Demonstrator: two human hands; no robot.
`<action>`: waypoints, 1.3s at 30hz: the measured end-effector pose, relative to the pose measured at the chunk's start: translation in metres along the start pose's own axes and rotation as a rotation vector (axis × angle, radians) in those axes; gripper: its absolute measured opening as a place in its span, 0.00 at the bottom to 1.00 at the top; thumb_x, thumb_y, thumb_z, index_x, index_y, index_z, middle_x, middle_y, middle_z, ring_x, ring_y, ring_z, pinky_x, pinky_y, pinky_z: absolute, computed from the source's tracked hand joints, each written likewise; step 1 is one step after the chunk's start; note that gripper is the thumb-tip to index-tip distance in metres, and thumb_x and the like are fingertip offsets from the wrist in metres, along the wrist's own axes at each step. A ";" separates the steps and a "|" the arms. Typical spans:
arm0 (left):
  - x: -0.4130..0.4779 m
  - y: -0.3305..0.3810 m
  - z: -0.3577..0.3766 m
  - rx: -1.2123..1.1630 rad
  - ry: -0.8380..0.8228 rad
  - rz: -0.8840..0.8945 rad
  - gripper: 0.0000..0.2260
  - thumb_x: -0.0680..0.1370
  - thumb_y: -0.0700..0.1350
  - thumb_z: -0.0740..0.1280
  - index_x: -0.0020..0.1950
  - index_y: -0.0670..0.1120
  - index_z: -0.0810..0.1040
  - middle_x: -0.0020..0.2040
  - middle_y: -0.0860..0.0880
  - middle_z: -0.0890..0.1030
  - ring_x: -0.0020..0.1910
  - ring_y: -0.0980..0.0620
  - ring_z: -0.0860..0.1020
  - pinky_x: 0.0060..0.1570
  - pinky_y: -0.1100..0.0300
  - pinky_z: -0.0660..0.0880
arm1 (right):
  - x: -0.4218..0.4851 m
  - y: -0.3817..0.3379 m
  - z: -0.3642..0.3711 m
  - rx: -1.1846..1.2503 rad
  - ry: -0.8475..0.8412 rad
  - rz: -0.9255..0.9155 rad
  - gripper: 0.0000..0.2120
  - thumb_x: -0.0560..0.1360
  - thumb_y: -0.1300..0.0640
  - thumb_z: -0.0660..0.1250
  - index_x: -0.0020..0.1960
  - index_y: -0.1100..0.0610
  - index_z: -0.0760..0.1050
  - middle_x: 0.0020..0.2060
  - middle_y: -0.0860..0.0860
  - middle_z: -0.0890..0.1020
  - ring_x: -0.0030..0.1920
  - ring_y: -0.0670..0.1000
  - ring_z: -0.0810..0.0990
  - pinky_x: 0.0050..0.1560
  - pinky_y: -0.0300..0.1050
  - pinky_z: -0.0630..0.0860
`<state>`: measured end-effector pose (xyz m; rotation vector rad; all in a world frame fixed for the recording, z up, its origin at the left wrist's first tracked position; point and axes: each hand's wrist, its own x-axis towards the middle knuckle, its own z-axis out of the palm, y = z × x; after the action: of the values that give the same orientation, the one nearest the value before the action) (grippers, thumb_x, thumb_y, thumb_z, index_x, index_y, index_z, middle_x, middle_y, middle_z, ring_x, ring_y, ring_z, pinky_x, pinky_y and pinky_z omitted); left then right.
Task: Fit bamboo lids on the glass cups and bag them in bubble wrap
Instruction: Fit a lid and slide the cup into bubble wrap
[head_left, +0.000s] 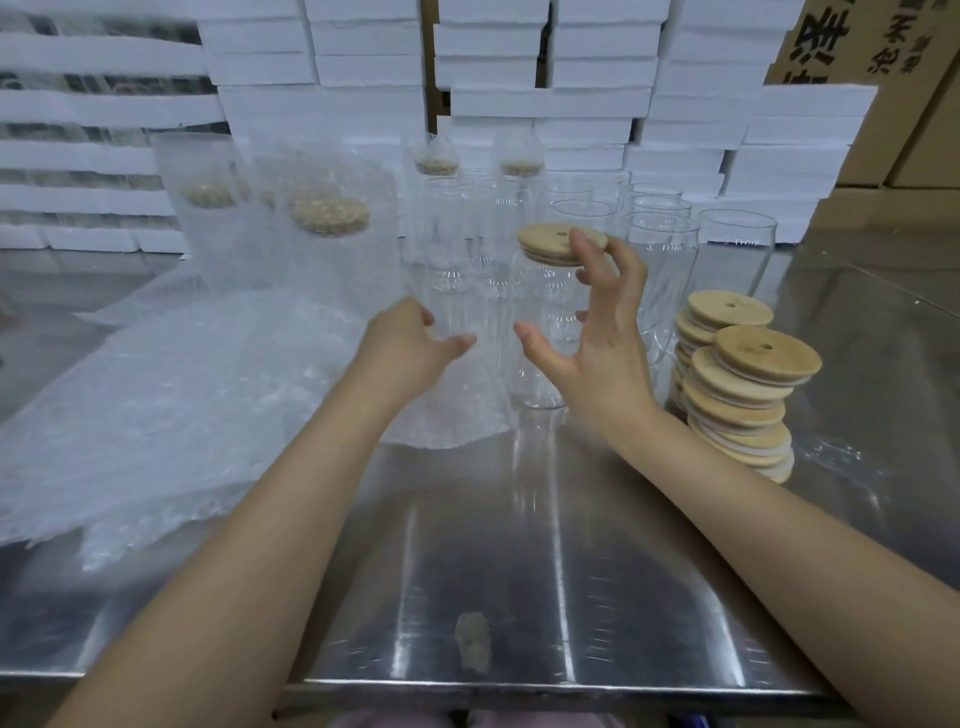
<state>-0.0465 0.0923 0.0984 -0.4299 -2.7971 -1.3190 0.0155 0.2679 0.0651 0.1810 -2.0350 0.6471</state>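
Note:
A clear glass cup (540, 338) stands on the steel table (519, 571) with a round bamboo lid (548, 243) lying slightly tilted on its rim. My right hand (597, 343) is beside the cup with its fingers spread; a fingertip touches the lid's top and the thumb points at the glass wall. My left hand (410, 340) reaches in from the left at the edge of the bubble wrap (182, 395), thumb stretched toward the cup, holding nothing that I can see. Its fingers are partly hidden.
Leaning stacks of bamboo lids (737, 384) stand right of the cup. Empty glasses (662, 254) are grouped behind it. Bagged, lidded cups (330, 244) stand at the back left. White foam boxes (571, 104) wall off the rear, with cardboard cartons (914, 57) at the right. A small crumpled scrap (472, 647) lies near the front edge.

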 end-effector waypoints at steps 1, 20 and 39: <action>0.001 -0.003 0.006 0.124 -0.036 0.032 0.21 0.74 0.51 0.73 0.61 0.41 0.74 0.58 0.44 0.76 0.55 0.45 0.77 0.53 0.57 0.74 | 0.000 0.001 -0.001 -0.005 0.007 0.004 0.37 0.73 0.51 0.73 0.72 0.41 0.53 0.71 0.58 0.57 0.63 0.54 0.70 0.45 0.56 0.80; -0.007 0.002 0.025 0.296 -0.200 0.104 0.19 0.81 0.47 0.62 0.30 0.43 0.70 0.31 0.41 0.75 0.33 0.44 0.75 0.32 0.60 0.66 | 0.001 0.005 -0.004 0.044 0.071 0.084 0.34 0.70 0.49 0.74 0.68 0.41 0.57 0.69 0.51 0.60 0.64 0.48 0.70 0.47 0.45 0.75; -0.006 -0.001 0.037 -0.339 -0.306 -0.035 0.14 0.80 0.44 0.67 0.35 0.43 0.70 0.31 0.45 0.81 0.31 0.49 0.84 0.37 0.62 0.80 | 0.001 -0.014 -0.015 0.195 0.315 0.006 0.31 0.69 0.60 0.78 0.60 0.46 0.61 0.67 0.56 0.55 0.70 0.64 0.64 0.61 0.58 0.75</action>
<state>-0.0374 0.1181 0.0729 -0.6443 -2.8188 -1.8940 0.0315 0.2641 0.0765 0.1746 -1.6712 0.8240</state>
